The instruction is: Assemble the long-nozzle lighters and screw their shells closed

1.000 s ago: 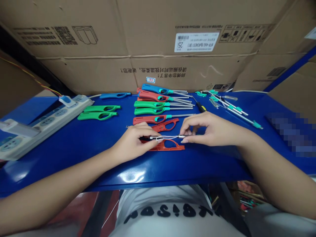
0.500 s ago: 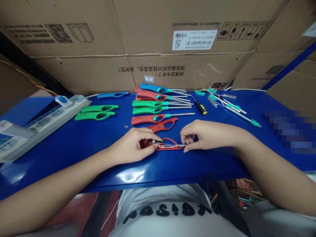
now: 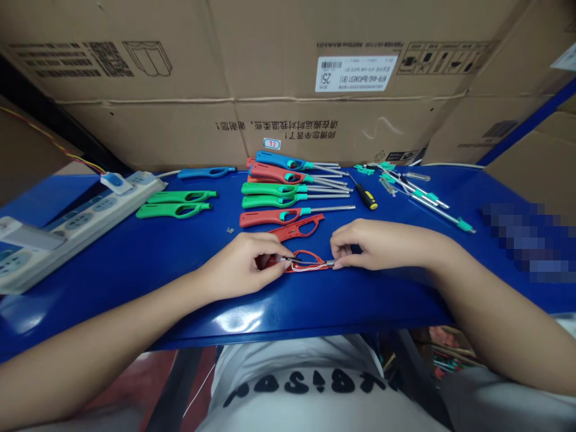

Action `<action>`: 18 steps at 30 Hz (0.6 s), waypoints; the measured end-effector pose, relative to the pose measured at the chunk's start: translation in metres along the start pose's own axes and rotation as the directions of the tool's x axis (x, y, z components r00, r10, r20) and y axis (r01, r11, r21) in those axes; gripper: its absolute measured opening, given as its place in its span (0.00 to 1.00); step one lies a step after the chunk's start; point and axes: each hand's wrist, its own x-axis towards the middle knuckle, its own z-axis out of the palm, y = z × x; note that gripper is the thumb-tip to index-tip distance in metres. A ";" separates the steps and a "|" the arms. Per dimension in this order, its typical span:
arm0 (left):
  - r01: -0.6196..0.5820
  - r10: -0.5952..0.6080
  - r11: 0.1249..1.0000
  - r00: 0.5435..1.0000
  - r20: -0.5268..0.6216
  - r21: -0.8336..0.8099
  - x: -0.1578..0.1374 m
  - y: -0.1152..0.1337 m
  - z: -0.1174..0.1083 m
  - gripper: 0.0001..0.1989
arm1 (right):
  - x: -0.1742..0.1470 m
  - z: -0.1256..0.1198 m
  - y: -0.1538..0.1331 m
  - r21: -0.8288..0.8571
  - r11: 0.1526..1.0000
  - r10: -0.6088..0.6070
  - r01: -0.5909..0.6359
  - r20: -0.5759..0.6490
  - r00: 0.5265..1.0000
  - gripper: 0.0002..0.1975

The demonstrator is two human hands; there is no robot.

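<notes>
Between my hands lies a red lighter shell half [image 3: 310, 253], its open inside facing up. My left hand [image 3: 252, 264] pinches a small dark part with thumb and forefinger over the shell's left portion. White wire [image 3: 308, 269] curves from there along the shell to the right. My right hand [image 3: 353, 246] pinches a metal tube [image 3: 330, 263] at the shell's right end; most of the tube is hidden by the fingers. Just behind, another red shell half [image 3: 297, 229] lies on the blue table. Small metal screws [image 3: 230, 230] rest left of it.
Several assembled lighters [image 3: 270, 216] lie in a stack behind my hands. A screwdriver [image 3: 366, 197] and metal tubes with teal parts [image 3: 432, 201] lie at the right. Green shell halves [image 3: 173, 211] and a power strip [image 3: 90, 219] are at the left. A cardboard sheet [image 3: 180, 78] stands behind.
The dark part in my left hand has come slightly lower into the shell, and the white wire has shifted. My right fingers have closed a little more around the tube's end.
</notes>
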 end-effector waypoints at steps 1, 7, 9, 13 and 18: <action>-0.003 0.003 1.000 1.000 0.000 0.005 0.000 0.000 0.000 0.09 | 0.000 0.000 0.000 -0.007 1.000 0.000 0.000 -0.003 1.000 0.10; -0.001 0.000 0.999 1.000 0.020 0.045 -0.001 -0.001 0.001 0.09 | 0.000 0.002 0.000 -0.100 0.993 -0.070 0.064 -0.052 0.996 0.11; -0.004 0.003 0.998 1.000 0.018 0.063 -0.001 -0.001 0.001 0.09 | 0.000 0.003 -0.002 -0.146 0.987 -0.074 0.064 -0.065 0.995 0.11; -0.018 0.016 0.996 1.000 0.023 0.088 -0.001 -0.002 0.000 0.09 | 0.000 0.004 -0.003 -0.193 0.981 -0.041 0.021 -0.099 0.994 0.08; -0.023 0.021 0.993 1.000 0.022 0.113 -0.002 -0.003 0.000 0.09 | 0.000 0.003 -0.001 -0.179 0.983 -0.060 0.040 -0.108 0.992 0.08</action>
